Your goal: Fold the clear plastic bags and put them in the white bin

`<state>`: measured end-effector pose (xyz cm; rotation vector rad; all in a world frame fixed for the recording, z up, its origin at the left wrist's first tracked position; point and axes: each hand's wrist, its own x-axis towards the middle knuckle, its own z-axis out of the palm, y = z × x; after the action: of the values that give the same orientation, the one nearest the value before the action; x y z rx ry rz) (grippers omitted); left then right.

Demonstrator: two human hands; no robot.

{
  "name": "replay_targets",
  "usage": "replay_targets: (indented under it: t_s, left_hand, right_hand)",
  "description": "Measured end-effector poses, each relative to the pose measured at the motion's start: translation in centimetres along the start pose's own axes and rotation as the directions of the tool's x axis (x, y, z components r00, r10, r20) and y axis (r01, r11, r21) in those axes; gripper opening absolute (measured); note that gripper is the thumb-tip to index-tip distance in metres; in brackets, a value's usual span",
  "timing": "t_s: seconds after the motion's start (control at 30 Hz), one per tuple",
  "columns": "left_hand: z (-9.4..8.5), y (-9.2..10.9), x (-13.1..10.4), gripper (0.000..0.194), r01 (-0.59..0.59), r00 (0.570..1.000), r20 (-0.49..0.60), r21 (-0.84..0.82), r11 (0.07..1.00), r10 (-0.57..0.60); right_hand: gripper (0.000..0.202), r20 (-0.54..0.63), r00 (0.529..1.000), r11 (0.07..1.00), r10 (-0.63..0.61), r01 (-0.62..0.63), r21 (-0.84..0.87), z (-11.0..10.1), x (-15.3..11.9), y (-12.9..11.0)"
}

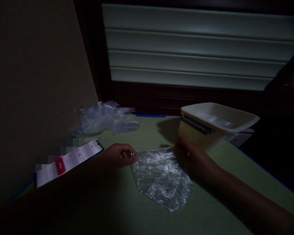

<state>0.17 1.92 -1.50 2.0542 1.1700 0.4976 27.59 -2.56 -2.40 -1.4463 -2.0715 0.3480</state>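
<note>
Left hand (120, 154) and right hand (195, 157) pinch a clear plastic bag (163, 179), longest from far left to near right; a cream bin (193, 135) stands just beyond.

A: What's your count?
B: One left hand (117, 156) and one right hand (195, 157), so two in all.
A: And between them?
B: One bag (163, 178). There's one plastic heap (100, 118) too, but its pieces are too tangled to number.
A: I get one bin (198, 137).
B: Same, with one handle (196, 124) showing. I can't count the film (219, 121) inside it.
A: One phone (74, 158)?
B: Just one, and one table (148, 137).
A: How many slats (191, 43)?
B: Four pale ones in view, top to bottom.
</note>
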Motion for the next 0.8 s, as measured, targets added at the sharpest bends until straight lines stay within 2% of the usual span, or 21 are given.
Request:
replay_targets:
  t_s: [0.1,0.17,0.27,0.33,0.4,0.47,0.8]
  left_hand:
    - [-0.2,0.1,0.0,0.02,-0.014,1.0,-0.002,0.027,1.0,0.014]
    - [-0.3,0.1,0.0,0.019,-0.02,1.0,-0.011,0.04,0.999,0.02]
    - [-0.3,0.0,0.0,0.018,-0.024,0.999,-0.021,0.054,0.998,0.025]
    - [-0.3,-0.1,0.0,0.018,-0.025,0.999,-0.023,0.061,0.998,0.027]
    - [-0.4,0.0,-0.1,0.019,-0.026,0.999,-0.025,0.066,0.997,0.028]
    - [-0.4,0.1,-0.1,0.02,-0.026,0.999,-0.022,0.071,0.997,0.027]
    - [-0.4,-0.1,-0.2,0.028,-0.017,0.999,0.053,0.114,0.993,0.011]
  right_hand:
    - [0.011,0.012,1.0,0.998,0.009,-0.01,0.062,-0.1,0.0,-0.2]
    - [0.017,0.054,0.997,0.979,0.058,-0.067,0.191,-0.2,0.0,-0.2]
    - [0.039,0.201,0.974,0.895,0.105,-0.181,0.407,-0.4,0.2,0.5]
    - [0.046,0.298,0.951,0.85,0.087,-0.226,0.476,-0.4,0.4,1.1]
    - [0.045,0.353,0.934,0.838,0.056,-0.236,0.492,-0.5,0.5,1.6]
    - [0.035,0.377,0.926,0.847,0.036,-0.229,0.48,-0.5,0.7,1.8]
    - [0.019,0.349,0.936,0.889,0.05,-0.201,0.412,-0.7,0.6,1.0]
